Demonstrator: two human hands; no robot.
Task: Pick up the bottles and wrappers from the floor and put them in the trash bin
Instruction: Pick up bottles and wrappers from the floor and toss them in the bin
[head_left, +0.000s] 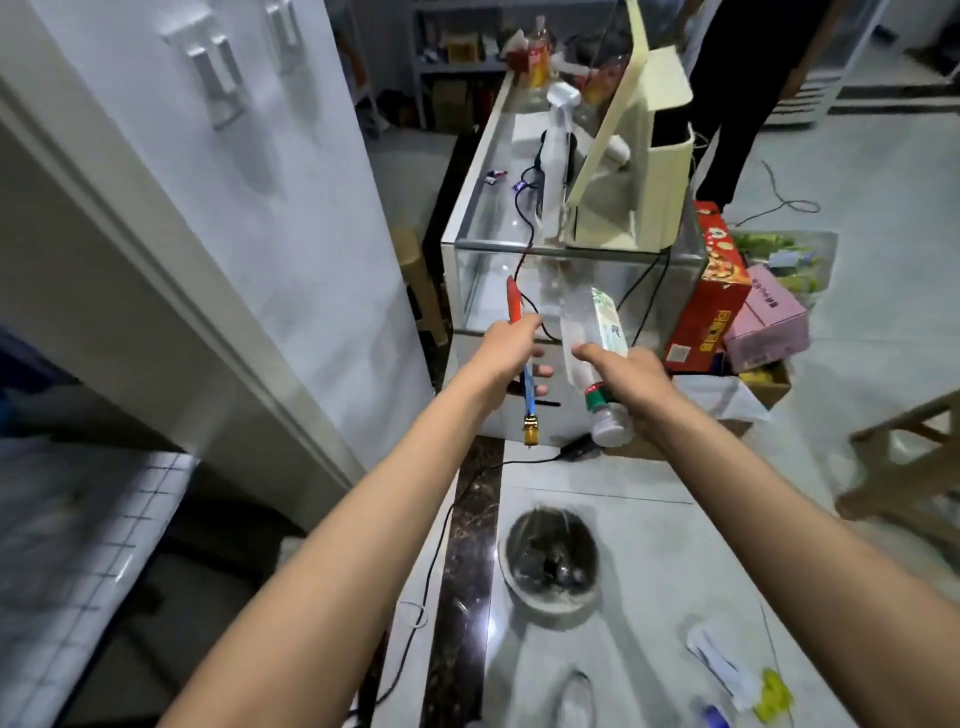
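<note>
- A glass display case (519, 249) is seen ahead of both hands, its tabletop carrying a cream-coloured appliance (628, 171), a spray bottle (555, 135) and a black cable (527, 218) that trails over the front edge.
- A red carton (706, 291) and a pink box (769, 317) are stacked just beside the case on the right; a white refrigerator (249, 171) closes off the left side.
- The trash bin (549, 564), round and dark-lined, is seen on the floor (649, 530) below and between the forearms, with its mouth open upward.
- A clear plastic bottle (592, 353) is grasped by the right hand (631, 387), the grip curled round its lower body; its long axis is tilted, with the capped neck pointing down toward the viewer and the base pointing up toward the case.
- A thin wrapper (522, 358), red at the top and blue lower down with a gold end, is pinched in the left hand (511, 353); its long axis is held near vertical.
- Further wrappers (727, 670) are left lying on the floor at lower right, near the bin.
- Open floor is found around the bin; a wooden stool (909, 467) is seen at the right edge.
</note>
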